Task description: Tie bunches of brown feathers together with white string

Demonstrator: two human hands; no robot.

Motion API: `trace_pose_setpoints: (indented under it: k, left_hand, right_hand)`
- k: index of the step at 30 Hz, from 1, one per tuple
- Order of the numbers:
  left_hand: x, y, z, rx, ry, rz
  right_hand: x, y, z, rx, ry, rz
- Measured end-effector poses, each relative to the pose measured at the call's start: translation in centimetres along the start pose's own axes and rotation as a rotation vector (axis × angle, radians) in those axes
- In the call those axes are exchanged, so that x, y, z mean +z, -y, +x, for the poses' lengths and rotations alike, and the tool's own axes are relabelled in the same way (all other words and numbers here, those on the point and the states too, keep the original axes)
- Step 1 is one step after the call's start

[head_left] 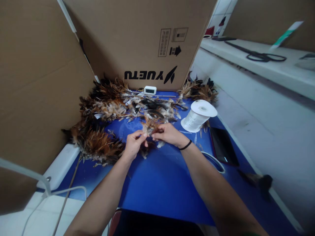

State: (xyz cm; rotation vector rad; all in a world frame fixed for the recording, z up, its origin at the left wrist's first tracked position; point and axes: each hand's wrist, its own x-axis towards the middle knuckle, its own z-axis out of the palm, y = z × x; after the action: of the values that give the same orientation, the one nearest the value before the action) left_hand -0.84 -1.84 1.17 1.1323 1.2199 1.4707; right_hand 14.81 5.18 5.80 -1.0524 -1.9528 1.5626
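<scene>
Near the middle of the blue table, both my hands meet at a small bunch of brown feathers [149, 126]. My left hand [135, 143] pinches the base of the bunch between thumb and fingers. My right hand [169, 134], with a black band at the wrist, is closed at the bunch's right side, its fingertips pressed together on it. Just behind lie loose feathers [157, 106] in black, white and brown. A large pile of brown feathers [99, 144] spreads to the left of my hands. The quills inside my fingers are hidden.
A spool of white ribbon [199, 114] stands at the right on the blue table [164, 183]. Beside it lies a dark phone [223, 146]. A small white digital timer [150, 90] sits before a tall cardboard box [137, 39]. Black scissors [261, 55] rest on the right ledge.
</scene>
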Motion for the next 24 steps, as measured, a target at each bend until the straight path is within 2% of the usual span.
trace_pose_setpoints:
  k: [5, 11, 13, 15, 18, 20, 22, 24]
  left_hand:
    - [-0.1, 0.2, 0.1, -0.003, -0.011, -0.020]
    - [-0.1, -0.1, 0.1, 0.028, 0.006, 0.046]
    - [-0.2, -0.2, 0.1, 0.030, 0.031, 0.142]
    - [-0.2, -0.4, 0.0, 0.036, 0.043, 0.289]
    - [-0.2, -0.4, -0.2, 0.162, 0.047, 0.569]
    - [-0.2, -0.2, -0.3, 0.301, 0.059, 0.724]
    - [-0.2, 0.2, -0.3, 0.405, 0.085, 0.826]
    - [-0.3, 0.4, -0.4, 0.448, 0.115, 0.898]
  right_hand:
    - [-0.1, 0.4, -0.3, 0.015, 0.004, 0.016]
    - [-0.5, -0.3, 0.2, -0.100, -0.040, -0.176]
    - [-1.2, -0.5, 0.3, -0.137, -0.115, -0.229]
    - [-2.2, -0.4, 0.0, -0.201, -0.254, -0.286]
    - [-3.3, 0.8, -1.1, -0.357, -0.434, -0.422]
    - [-3.4, 1.8, -1.8, -0.465, -0.417, -0.516]
    - [-3.0, 2.5, -2.3, -0.538, -0.321, -0.611]
    - [-2.4, 2.6, -2.4, -0.570, -0.218, -0.701]
